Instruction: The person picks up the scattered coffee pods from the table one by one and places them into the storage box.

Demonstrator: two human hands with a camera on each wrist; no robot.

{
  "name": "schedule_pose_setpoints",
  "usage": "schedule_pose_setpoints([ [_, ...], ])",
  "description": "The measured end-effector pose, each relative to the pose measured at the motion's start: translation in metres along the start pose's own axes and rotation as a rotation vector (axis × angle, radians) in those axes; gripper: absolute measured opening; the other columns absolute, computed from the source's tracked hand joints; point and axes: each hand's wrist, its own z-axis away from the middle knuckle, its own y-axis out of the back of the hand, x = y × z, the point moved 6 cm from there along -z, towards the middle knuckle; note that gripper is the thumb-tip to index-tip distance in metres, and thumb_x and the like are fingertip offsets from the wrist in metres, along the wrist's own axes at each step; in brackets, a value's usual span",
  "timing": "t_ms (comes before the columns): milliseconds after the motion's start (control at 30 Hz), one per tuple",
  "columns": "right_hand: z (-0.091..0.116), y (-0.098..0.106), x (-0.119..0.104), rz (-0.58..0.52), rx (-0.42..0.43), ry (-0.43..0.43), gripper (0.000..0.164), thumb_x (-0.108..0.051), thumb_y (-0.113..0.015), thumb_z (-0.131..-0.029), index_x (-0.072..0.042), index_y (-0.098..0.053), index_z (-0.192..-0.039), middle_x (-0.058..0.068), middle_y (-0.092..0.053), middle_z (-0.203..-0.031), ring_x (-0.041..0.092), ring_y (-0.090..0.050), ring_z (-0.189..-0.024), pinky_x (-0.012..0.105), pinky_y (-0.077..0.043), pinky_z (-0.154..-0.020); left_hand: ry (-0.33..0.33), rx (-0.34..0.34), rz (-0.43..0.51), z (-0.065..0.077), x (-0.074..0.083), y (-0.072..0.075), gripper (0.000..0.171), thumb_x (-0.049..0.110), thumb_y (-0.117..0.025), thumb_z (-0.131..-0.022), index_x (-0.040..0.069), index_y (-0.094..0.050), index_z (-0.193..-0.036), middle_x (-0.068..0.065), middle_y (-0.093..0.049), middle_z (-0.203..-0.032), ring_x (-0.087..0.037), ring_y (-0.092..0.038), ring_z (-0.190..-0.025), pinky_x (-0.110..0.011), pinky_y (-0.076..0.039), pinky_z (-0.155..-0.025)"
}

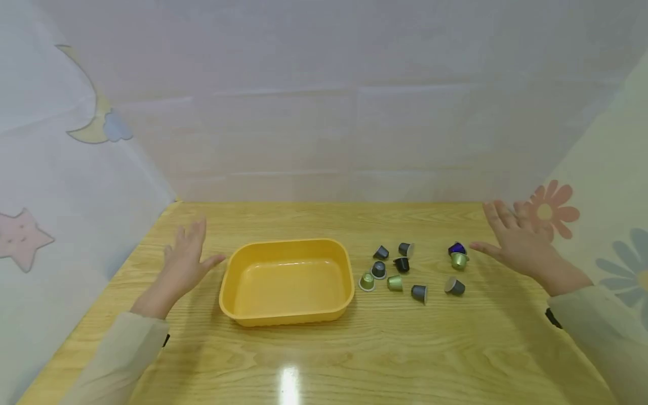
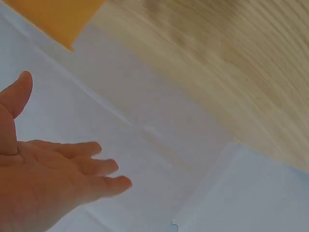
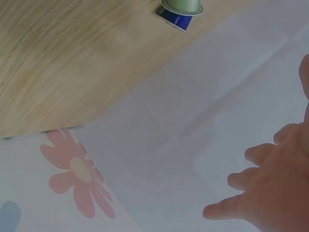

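My left hand (image 1: 183, 264) is held out beside the left end of a yellow plastic basin (image 1: 288, 320), fingers spread and nothing in them. In the left wrist view the same hand (image 2: 58, 174) shows its palm and spread thumb. On the right, my right hand (image 1: 521, 247) hovers with straight fingers, holding nothing. Nearest to its thumb are a purple coffee capsule (image 1: 457, 248) and a light green capsule (image 1: 459, 261), which overlap in the head view. A grey capsule (image 1: 455, 286) lies a little nearer to me. The basin has nothing in it.
Between basin and right hand lie several more coffee capsules, among them a green one (image 1: 367, 282), a black one (image 1: 402, 264) and a dark grey one (image 1: 419, 293). Pale sheets with printed flowers (image 1: 552, 211) and a moon wall in the wooden table (image 1: 324, 360).
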Motion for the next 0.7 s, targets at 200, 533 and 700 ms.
schedule_pose_setpoints([
  [200,-0.004,-0.011,0.0,0.01,0.023,0.065,0.09,-0.049,-0.049,-0.1,-0.007,0.01,-0.155,0.032,0.003,-0.156,0.058,0.015,-0.135,0.085,-0.01,-0.09,0.054,-0.183,0.164,0.014,-0.012,-0.019,0.091,0.037,-0.057,-0.098,-0.002,0.004,-0.154,-0.037,-0.005,-0.153,-0.059,-0.007,-0.136,-0.073,-0.015,-0.105],
  [533,-0.002,-0.029,-0.001,-0.106,0.018,0.156,0.072,-0.027,-0.067,-0.093,0.007,-0.033,-0.146,0.037,-0.033,-0.143,0.06,-0.032,-0.126,0.074,-0.032,-0.094,0.045,-0.271,0.285,0.037,-0.014,-0.036,0.099,0.04,-0.066,-0.092,0.002,-0.001,-0.155,-0.035,-0.011,-0.154,-0.058,-0.018,-0.135,-0.071,-0.027,-0.103],
  [700,-0.002,-0.037,0.003,-0.166,0.036,0.114,0.065,-0.024,-0.067,-0.094,0.01,-0.04,-0.141,0.04,-0.041,-0.135,0.054,-0.053,-0.108,0.062,-0.049,-0.081,0.021,-0.26,0.382,0.04,-0.008,-0.039,0.092,0.033,-0.065,-0.094,-0.007,-0.006,-0.153,-0.035,-0.015,-0.153,-0.055,-0.017,-0.137,-0.069,-0.026,-0.105],
])
